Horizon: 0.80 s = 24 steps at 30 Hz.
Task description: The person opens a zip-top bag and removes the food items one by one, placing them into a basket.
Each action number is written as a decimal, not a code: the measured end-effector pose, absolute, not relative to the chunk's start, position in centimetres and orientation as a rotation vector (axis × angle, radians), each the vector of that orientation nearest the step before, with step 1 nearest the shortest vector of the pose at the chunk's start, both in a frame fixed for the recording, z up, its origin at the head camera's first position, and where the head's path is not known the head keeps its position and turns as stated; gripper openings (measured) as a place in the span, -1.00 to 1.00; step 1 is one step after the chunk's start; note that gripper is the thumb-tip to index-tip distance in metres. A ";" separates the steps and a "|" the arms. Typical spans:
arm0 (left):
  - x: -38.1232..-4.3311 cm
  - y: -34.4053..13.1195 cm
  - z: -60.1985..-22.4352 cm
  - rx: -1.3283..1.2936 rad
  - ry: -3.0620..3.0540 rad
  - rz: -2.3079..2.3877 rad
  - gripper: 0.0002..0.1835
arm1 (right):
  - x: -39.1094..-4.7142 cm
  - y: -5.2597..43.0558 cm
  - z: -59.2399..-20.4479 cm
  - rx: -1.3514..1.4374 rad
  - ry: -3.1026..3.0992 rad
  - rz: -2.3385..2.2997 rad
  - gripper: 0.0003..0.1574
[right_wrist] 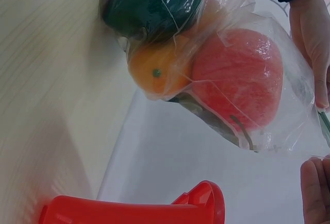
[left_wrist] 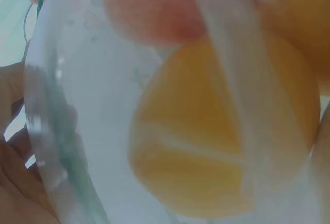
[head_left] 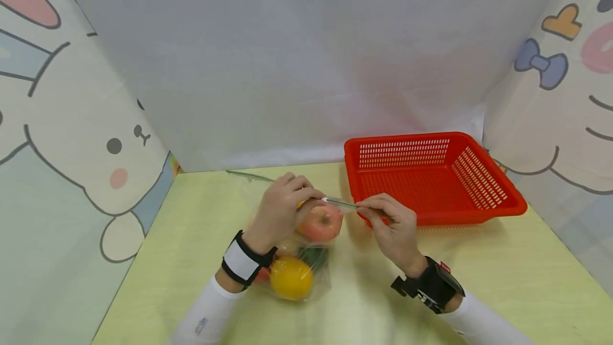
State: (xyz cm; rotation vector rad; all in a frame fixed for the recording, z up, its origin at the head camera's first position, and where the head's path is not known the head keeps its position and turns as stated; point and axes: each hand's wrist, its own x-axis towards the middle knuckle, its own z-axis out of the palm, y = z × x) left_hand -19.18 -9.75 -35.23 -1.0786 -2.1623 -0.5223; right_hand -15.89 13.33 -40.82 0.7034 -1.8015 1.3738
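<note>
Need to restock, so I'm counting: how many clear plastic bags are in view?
1. The clear plastic bag, with fruit inside, is left of the red basket in the head view; the left hand and right hand grip its green-striped edge. Another could be hidden.

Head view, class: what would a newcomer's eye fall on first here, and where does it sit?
Probably the red basket, on the right side of the table. Next, to its left, comes the clear bag of fruit, with a yellow fruit showing nearest the viewer. Above it, the left hand and right hand hold a green strip of the bag.
</note>
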 end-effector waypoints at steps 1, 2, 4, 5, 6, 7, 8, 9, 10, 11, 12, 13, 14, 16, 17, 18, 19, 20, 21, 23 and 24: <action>-19.2 -10.0 -35.2 -1.065 -2.166 -0.522 -0.89 | -15.9 13.3 -40.8 0.704 -1.799 1.375 -0.60; -19.2 -10.2 -35.2 -1.053 -2.167 -0.524 -0.89 | -15.9 13.3 -40.8 0.705 -1.796 1.375 -0.59; -19.2 -10.6 -35.1 -1.022 -2.169 -0.521 -0.89 | -16.0 13.3 -40.8 0.709 -1.787 1.376 -0.59; -19.4 -10.8 -35.2 -1.009 -2.164 -0.522 -0.89 | -16.0 13.3 -40.8 0.712 -1.783 1.377 -0.59; -19.5 -11.0 -35.2 -0.997 -2.154 -0.525 -0.89 | -16.1 13.4 -40.8 0.715 -1.779 1.377 -0.59; -19.5 -11.3 -35.2 -0.983 -2.151 -0.529 -0.89 | -16.1 13.4 -40.8 0.716 -1.778 1.380 -0.59; -19.6 -11.5 -35.2 -0.971 -2.147 -0.539 -0.88 | -16.1 13.4 -40.8 0.717 -1.777 1.380 -0.60; -19.7 -11.7 -35.2 -0.958 -2.145 -0.548 -0.87 | -16.1 13.4 -40.8 0.718 -1.775 1.383 -0.60; -19.7 -12.0 -35.2 -0.945 -2.143 -0.557 -0.87 | -16.1 13.5 -40.8 0.718 -1.772 1.387 -0.60; -19.8 -12.2 -35.2 -0.932 -2.136 -0.562 -0.87 | -16.2 13.5 -40.8 0.716 -1.772 1.391 -0.61; -19.8 -12.5 -35.2 -0.918 -2.133 -0.563 -0.86 | -16.2 13.5 -40.8 0.713 -1.773 1.393 -0.61; -19.8 -12.8 -35.2 -0.902 -2.132 -0.566 -0.86 | -16.2 13.6 -40.8 0.710 -1.773 1.396 -0.61; -19.8 -13.0 -35.2 -0.886 -2.129 -0.570 -0.86 | -16.2 13.6 -40.8 0.707 -1.774 1.399 -0.62; -19.9 -13.6 -35.4 -0.856 -2.129 -0.578 -0.85 | -16.2 13.6 -40.8 0.702 -1.777 1.404 -0.62; -20.0 -13.9 -35.5 -0.840 -2.130 -0.585 -0.85 | -16.2 13.7 -40.9 0.697 -1.782 1.404 -0.62; -20.0 -14.2 -35.6 -0.825 -2.133 -0.596 -0.85 | -16.2 13.7 -40.9 0.694 -1.785 1.405 -0.63; -20.0 -14.5 -35.7 -0.810 -2.134 -0.610 -0.85 | -16.2 13.7 -40.9 0.693 -1.788 1.407 -0.63; -20.0 -14.8 -35.9 -0.795 -2.135 -0.620 -0.84 | -16.3 13.7 -41.0 0.691 -1.790 1.408 -0.63; -20.0 -15.2 -36.0 -0.782 -2.137 -0.628 -0.84 | -16.3 13.7 -41.0 0.689 -1.791 1.409 -0.63; -20.0 -15.8 -36.1 -0.760 -2.135 -0.634 -0.84 | -16.3 13.8 -41.0 0.682 -1.791 1.409 -0.63; -20.1 -16.1 -36.2 -0.751 -2.129 -0.635 -0.83 | -16.3 13.8 -41.0 0.679 -1.791 1.408 -0.63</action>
